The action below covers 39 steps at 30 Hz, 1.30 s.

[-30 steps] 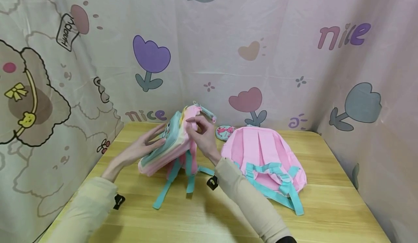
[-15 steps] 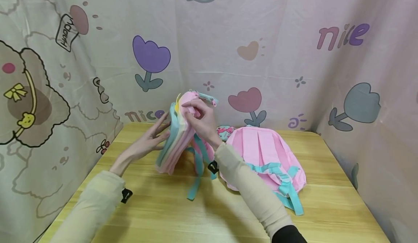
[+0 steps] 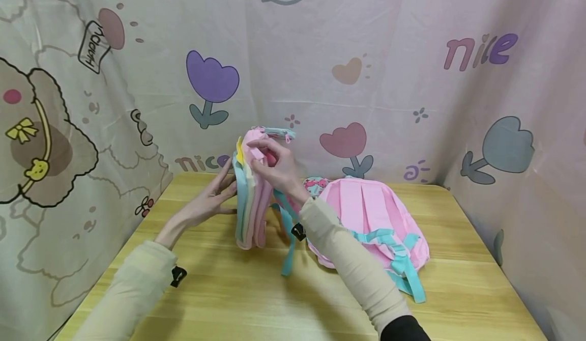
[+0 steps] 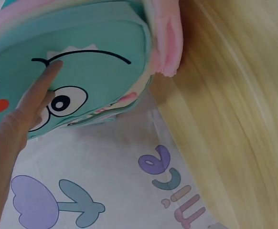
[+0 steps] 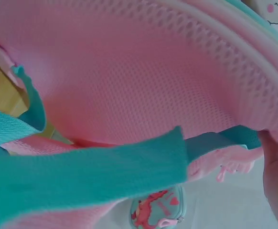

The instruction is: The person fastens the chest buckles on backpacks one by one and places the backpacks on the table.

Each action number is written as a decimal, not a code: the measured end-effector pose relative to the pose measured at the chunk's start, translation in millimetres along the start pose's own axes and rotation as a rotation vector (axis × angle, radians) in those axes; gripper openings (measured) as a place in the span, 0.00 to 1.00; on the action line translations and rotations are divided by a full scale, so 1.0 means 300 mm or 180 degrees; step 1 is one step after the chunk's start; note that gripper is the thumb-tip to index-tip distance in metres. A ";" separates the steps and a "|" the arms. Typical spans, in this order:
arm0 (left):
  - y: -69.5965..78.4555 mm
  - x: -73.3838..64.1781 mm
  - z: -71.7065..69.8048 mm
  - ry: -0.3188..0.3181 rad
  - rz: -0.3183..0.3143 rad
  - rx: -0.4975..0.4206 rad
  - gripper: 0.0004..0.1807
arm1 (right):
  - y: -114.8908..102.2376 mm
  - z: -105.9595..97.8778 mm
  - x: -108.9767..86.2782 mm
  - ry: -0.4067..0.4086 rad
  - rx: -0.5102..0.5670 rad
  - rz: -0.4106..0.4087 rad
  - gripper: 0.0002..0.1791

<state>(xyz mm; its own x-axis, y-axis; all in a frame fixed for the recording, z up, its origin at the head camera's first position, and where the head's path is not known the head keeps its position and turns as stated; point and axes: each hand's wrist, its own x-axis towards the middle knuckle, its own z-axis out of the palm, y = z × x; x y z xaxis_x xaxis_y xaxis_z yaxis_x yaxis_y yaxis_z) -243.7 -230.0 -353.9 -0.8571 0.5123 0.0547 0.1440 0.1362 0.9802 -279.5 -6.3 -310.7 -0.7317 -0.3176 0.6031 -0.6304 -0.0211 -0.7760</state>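
Observation:
A small pink backpack (image 3: 251,203) with a teal front stands nearly upright, its narrow side towards me in the head view. My right hand (image 3: 280,170) pinches its pink fabric near the top. My left hand (image 3: 214,196) rests against the front; in the left wrist view a straight finger (image 4: 38,88) touches the teal face with printed eyes. From the top sticks out a flat teal pouch (image 3: 279,133) with a pink zipper pull. Teal straps (image 5: 91,174) hang off the meshed back in the right wrist view. Whether the bottom touches the table is unclear.
A second pink backpack (image 3: 366,198) lies straps-up on the wooden table (image 3: 238,300), to the right. Beside it, partly behind my right hand, is a round teal pouch (image 3: 315,184). A printed curtain (image 3: 284,76) surrounds the back and sides.
The backpack has swung from a leftward lean to nearly upright, its teal front turning away to the left. Both hands moved along with it. The second backpack stayed on the table.

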 end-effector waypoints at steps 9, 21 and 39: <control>0.042 -0.003 -0.001 0.0263 -0.0057 0.0276 0.33 | 0.012 0.026 -0.020 0.0059 -0.0250 0.0310 0.33; 0.071 -0.005 -0.006 0.0603 0.0158 0.0625 0.32 | 0.021 0.066 -0.032 -0.0226 0.0054 0.0660 0.37; 0.097 -0.030 -0.026 0.0951 0.0472 0.1138 0.31 | 0.033 0.089 -0.054 -0.0530 -0.0471 0.0727 0.46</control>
<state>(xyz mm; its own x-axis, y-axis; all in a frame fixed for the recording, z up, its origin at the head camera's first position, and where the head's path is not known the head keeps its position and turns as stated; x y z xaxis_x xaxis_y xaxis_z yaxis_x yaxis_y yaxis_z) -235.5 -237.2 -324.4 -0.9114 0.2896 0.2922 0.3912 0.3898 0.8337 -267.1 -26.8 -333.1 -0.8138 -0.4494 0.3684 -0.4946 0.2029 -0.8451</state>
